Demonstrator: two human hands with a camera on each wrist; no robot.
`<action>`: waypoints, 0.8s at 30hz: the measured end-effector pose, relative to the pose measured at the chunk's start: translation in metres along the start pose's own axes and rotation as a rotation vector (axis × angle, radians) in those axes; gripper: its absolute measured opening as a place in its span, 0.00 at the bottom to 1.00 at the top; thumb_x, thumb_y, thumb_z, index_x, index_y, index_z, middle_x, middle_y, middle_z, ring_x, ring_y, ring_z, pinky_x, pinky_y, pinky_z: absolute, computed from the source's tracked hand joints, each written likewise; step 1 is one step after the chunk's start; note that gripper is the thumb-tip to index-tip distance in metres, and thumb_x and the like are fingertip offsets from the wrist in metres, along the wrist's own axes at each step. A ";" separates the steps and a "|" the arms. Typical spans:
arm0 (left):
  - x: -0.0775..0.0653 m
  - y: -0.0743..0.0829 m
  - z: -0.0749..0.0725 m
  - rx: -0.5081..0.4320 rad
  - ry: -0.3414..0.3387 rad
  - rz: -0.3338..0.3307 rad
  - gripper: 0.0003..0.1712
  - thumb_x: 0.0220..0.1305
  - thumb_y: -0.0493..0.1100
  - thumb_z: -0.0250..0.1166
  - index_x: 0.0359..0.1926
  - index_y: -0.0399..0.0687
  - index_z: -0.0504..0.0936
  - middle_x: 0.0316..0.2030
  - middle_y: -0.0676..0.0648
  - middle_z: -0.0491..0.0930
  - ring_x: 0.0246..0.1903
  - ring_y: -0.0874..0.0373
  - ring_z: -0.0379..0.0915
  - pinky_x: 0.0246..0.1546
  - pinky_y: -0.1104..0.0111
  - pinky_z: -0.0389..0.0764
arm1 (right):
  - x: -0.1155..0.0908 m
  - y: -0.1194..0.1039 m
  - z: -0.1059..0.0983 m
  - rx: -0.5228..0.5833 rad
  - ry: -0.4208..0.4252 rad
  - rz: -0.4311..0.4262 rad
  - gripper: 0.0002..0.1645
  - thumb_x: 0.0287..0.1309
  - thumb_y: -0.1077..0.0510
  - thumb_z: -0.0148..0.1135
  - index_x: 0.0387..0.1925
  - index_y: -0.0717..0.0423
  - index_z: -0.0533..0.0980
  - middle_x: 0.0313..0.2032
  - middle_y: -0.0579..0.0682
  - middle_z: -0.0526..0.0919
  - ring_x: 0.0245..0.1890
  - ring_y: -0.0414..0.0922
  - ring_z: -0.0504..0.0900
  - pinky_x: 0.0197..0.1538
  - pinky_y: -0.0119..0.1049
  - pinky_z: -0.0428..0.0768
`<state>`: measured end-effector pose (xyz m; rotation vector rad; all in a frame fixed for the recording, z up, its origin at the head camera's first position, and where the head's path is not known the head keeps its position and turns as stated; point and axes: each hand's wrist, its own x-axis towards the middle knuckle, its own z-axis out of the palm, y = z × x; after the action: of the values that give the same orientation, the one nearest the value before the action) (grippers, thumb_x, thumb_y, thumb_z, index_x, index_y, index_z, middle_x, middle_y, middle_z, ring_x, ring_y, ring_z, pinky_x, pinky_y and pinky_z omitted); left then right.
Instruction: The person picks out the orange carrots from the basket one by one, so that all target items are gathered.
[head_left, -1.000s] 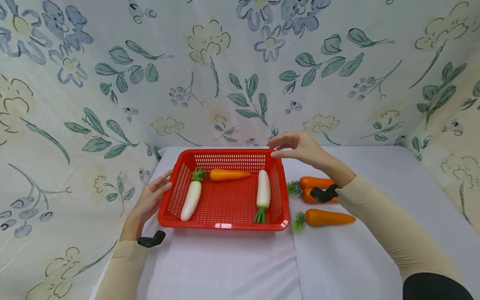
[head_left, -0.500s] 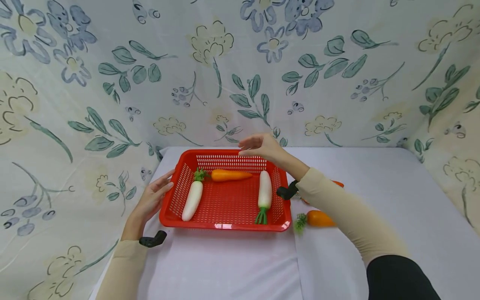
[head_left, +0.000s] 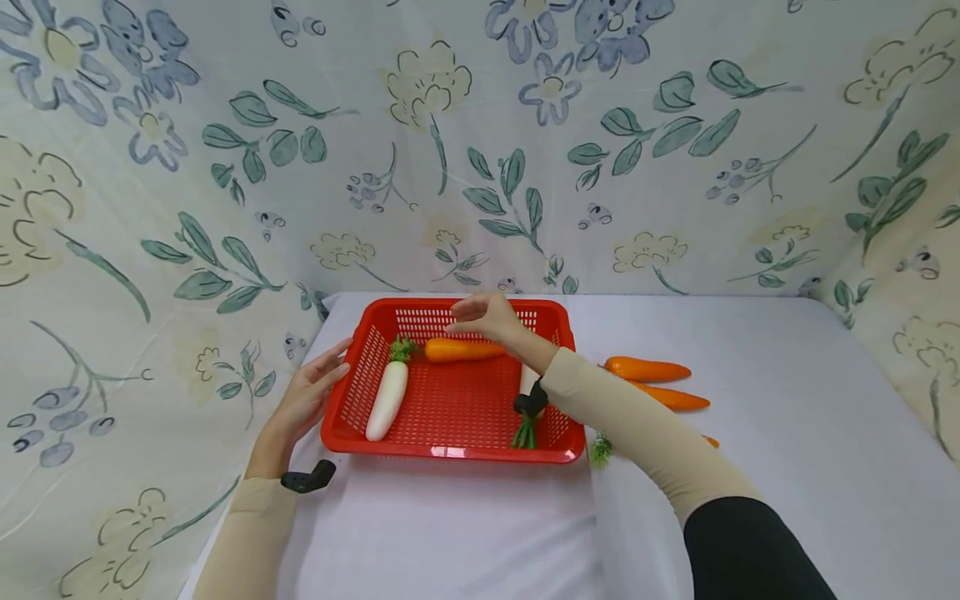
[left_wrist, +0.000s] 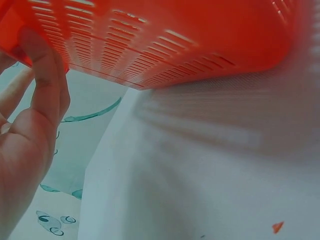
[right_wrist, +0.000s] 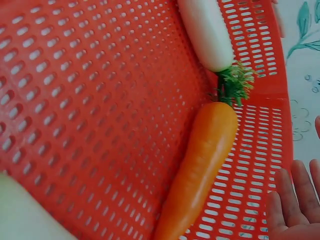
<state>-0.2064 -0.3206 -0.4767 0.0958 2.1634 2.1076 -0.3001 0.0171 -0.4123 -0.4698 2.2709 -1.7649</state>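
My left hand [head_left: 303, 396] rests its fingers against the left rim of a red slotted basket [head_left: 450, 453]. In the left wrist view, the fingers [left_wrist: 46, 75] touch the basket's outer side. Over the back part of the basket hovers my right hand [head_left: 491, 321], fingers spread and gently bent, holding nothing. Below it lies an orange carrot [head_left: 459, 350] along the back wall. At the left inside is a white radish [head_left: 387, 402] with a leafy green top. Another white radish [head_left: 528, 379] lies at the right, partly hidden by my right wrist.
Right of the basket, several carrots [head_left: 648, 369] lie on the white tablecloth [head_left: 787, 400], partly covered by my right forearm. A flower-patterned cloth [head_left: 480, 125] hangs behind the table. A small orange scrap [left_wrist: 278, 227] lies on the cloth.
My right hand has moved left from the basket's back right corner to above the carrot inside. The left hand stays at the rim. The basket and its vegetables keep their places.
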 end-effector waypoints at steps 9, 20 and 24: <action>0.000 -0.001 0.001 -0.001 0.006 -0.005 0.35 0.73 0.48 0.60 0.77 0.55 0.60 0.66 0.42 0.67 0.55 0.56 0.75 0.51 0.64 0.80 | 0.005 0.020 0.022 0.037 0.042 0.043 0.22 0.49 0.65 0.77 0.48 0.67 0.83 0.46 0.60 0.86 0.46 0.50 0.85 0.50 0.38 0.83; -0.001 0.000 0.001 0.004 0.003 -0.006 0.34 0.73 0.49 0.59 0.77 0.56 0.60 0.68 0.42 0.65 0.56 0.57 0.75 0.52 0.63 0.80 | 0.003 0.034 0.037 -0.024 0.136 0.111 0.22 0.50 0.69 0.75 0.49 0.66 0.82 0.49 0.59 0.85 0.54 0.53 0.80 0.54 0.40 0.81; -0.001 0.000 0.000 -0.013 -0.005 -0.008 0.34 0.74 0.48 0.59 0.77 0.56 0.60 0.68 0.42 0.65 0.56 0.56 0.75 0.52 0.62 0.80 | 0.006 0.041 0.039 -0.067 0.156 0.108 0.21 0.49 0.69 0.76 0.48 0.66 0.83 0.47 0.58 0.85 0.51 0.53 0.82 0.53 0.41 0.81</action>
<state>-0.2056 -0.3204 -0.4772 0.0917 2.1431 2.1145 -0.2956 -0.0114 -0.4614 -0.2230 2.4164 -1.7327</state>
